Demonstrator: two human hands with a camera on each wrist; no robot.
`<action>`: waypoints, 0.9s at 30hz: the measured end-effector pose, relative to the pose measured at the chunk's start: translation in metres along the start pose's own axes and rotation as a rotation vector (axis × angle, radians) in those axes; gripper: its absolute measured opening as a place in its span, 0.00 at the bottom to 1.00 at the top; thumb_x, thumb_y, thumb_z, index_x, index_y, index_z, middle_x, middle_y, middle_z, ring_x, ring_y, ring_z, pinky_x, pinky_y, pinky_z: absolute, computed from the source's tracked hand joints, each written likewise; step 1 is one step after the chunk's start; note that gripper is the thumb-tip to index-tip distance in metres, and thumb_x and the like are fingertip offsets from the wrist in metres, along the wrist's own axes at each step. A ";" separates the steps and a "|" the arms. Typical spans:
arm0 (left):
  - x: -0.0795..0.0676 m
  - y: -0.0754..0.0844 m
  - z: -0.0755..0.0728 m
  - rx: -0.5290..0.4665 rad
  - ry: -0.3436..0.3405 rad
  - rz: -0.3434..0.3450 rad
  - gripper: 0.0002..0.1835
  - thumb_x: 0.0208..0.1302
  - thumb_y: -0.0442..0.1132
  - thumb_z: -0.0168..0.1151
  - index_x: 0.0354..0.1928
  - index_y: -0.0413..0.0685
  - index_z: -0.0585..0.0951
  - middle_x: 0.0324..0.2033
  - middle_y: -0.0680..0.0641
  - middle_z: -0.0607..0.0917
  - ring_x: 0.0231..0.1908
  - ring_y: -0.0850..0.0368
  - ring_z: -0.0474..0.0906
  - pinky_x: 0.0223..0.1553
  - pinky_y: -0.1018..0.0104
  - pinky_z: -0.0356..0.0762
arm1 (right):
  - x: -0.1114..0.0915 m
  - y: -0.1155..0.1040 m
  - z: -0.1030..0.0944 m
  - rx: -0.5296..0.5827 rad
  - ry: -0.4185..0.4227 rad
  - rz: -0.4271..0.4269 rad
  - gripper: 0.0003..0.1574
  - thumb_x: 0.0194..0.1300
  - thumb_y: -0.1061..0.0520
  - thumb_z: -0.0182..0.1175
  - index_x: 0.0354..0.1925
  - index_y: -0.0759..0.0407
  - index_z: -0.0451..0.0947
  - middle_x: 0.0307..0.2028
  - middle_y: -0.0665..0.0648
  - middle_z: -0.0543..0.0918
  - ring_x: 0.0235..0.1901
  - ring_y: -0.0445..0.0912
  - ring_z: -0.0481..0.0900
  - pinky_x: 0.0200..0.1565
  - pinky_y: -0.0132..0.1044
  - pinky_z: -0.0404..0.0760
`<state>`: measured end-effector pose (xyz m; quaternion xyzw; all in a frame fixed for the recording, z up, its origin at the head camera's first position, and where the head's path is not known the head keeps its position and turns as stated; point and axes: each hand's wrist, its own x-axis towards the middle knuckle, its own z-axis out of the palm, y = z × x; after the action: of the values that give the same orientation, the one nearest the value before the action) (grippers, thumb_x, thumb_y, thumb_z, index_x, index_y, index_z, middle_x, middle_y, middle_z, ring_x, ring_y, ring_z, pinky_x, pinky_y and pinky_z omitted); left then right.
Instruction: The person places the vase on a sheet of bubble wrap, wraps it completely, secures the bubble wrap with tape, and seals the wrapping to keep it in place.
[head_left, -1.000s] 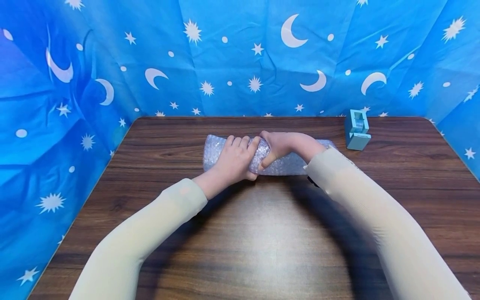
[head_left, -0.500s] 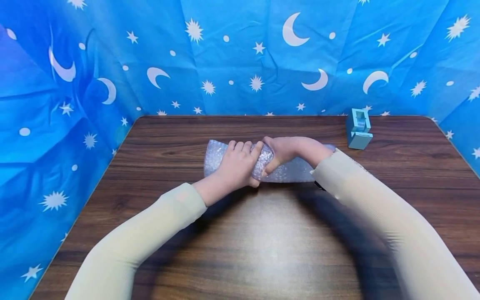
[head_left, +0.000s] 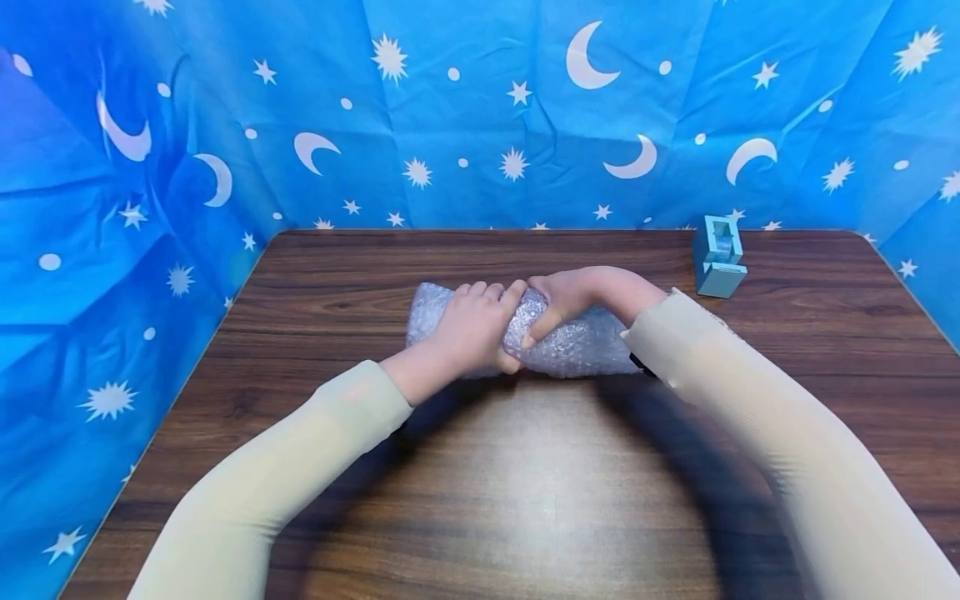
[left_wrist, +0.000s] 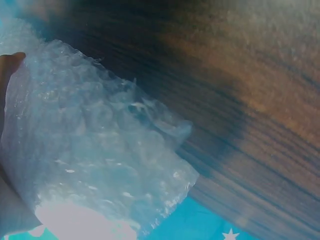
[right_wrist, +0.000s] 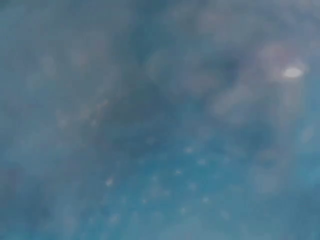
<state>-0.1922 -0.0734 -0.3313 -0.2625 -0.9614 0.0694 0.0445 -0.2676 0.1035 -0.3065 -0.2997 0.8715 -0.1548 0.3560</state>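
Note:
A roll of clear bubble wrap lies crosswise in front of me over the table; whatever may be inside it is hidden. My left hand grips its left half from above, fingers over the far side and thumb at the near side. Close beside it, my right hand grips the middle, its thumb pressed on the front. In the left wrist view the loose, ragged end of the bubble wrap sticks out past the left hand. Blurred bubble wrap fills the right wrist view.
A light blue tape dispenser stands at the back right of the brown wooden table. Blue cloth with white moons and stars hangs behind the table and along both sides.
The bubble wrap has come slightly nearer to me, and its right part now looks more rolled and bunched than flat. Both hands keep their grip.

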 end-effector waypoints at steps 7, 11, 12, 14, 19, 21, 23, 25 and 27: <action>0.007 -0.003 -0.003 -0.037 -0.086 -0.011 0.63 0.45 0.66 0.78 0.78 0.41 0.61 0.65 0.37 0.80 0.64 0.40 0.77 0.66 0.45 0.75 | -0.009 0.002 0.008 -0.046 0.135 0.036 0.65 0.63 0.33 0.67 0.80 0.65 0.49 0.77 0.69 0.61 0.77 0.63 0.61 0.77 0.58 0.63; 0.010 -0.006 -0.004 -0.050 -0.113 -0.016 0.64 0.45 0.67 0.78 0.78 0.41 0.60 0.67 0.37 0.79 0.65 0.40 0.77 0.67 0.44 0.75 | -0.016 0.001 0.018 -0.083 0.290 0.029 0.61 0.64 0.33 0.68 0.79 0.63 0.55 0.76 0.68 0.65 0.76 0.63 0.64 0.76 0.59 0.65; 0.012 -0.007 -0.005 -0.052 -0.118 -0.014 0.65 0.45 0.67 0.78 0.78 0.41 0.60 0.67 0.37 0.79 0.65 0.40 0.77 0.67 0.44 0.75 | -0.019 0.000 0.021 -0.103 0.329 0.028 0.60 0.64 0.33 0.68 0.78 0.63 0.57 0.76 0.67 0.66 0.75 0.63 0.65 0.75 0.59 0.65; 0.014 -0.008 -0.006 -0.051 -0.133 -0.009 0.65 0.44 0.68 0.78 0.79 0.41 0.59 0.67 0.37 0.79 0.65 0.40 0.77 0.67 0.44 0.75 | -0.023 -0.002 0.027 -0.134 0.393 0.032 0.58 0.64 0.33 0.67 0.78 0.63 0.59 0.76 0.67 0.66 0.75 0.63 0.65 0.74 0.62 0.66; 0.019 -0.010 -0.007 -0.040 -0.159 -0.003 0.65 0.45 0.68 0.77 0.79 0.42 0.58 0.67 0.38 0.79 0.66 0.40 0.77 0.67 0.42 0.74 | -0.031 -0.008 0.042 -0.206 0.538 0.042 0.54 0.66 0.32 0.64 0.76 0.63 0.63 0.74 0.67 0.69 0.75 0.64 0.66 0.72 0.68 0.65; 0.020 -0.012 -0.007 -0.043 -0.167 -0.008 0.65 0.45 0.68 0.76 0.79 0.43 0.58 0.68 0.39 0.79 0.66 0.40 0.76 0.67 0.41 0.74 | -0.032 -0.010 0.048 -0.261 0.614 0.028 0.52 0.66 0.32 0.63 0.74 0.63 0.66 0.72 0.67 0.72 0.73 0.63 0.69 0.70 0.68 0.68; 0.020 -0.014 -0.007 -0.055 -0.177 -0.017 0.65 0.45 0.69 0.77 0.80 0.44 0.58 0.68 0.40 0.79 0.67 0.40 0.76 0.68 0.40 0.73 | -0.032 -0.011 0.055 -0.326 0.686 0.014 0.49 0.67 0.32 0.61 0.73 0.63 0.68 0.71 0.66 0.74 0.72 0.62 0.71 0.69 0.67 0.70; 0.021 -0.015 -0.007 -0.071 -0.191 -0.028 0.65 0.45 0.69 0.77 0.80 0.45 0.58 0.68 0.40 0.78 0.67 0.40 0.75 0.68 0.39 0.72 | -0.032 -0.012 0.061 -0.376 0.743 -0.005 0.47 0.70 0.34 0.59 0.72 0.64 0.69 0.70 0.66 0.75 0.71 0.61 0.72 0.69 0.67 0.70; 0.023 -0.016 -0.007 -0.083 -0.205 -0.037 0.65 0.45 0.69 0.77 0.80 0.46 0.57 0.69 0.41 0.78 0.68 0.40 0.74 0.68 0.38 0.71 | -0.032 -0.012 0.066 -0.401 0.765 -0.015 0.46 0.72 0.34 0.57 0.73 0.64 0.67 0.71 0.67 0.74 0.72 0.61 0.71 0.71 0.67 0.68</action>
<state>-0.2187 -0.0747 -0.3205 -0.2377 -0.9677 0.0552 -0.0635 -0.1973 0.1107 -0.3302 -0.2903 0.9513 -0.0849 -0.0593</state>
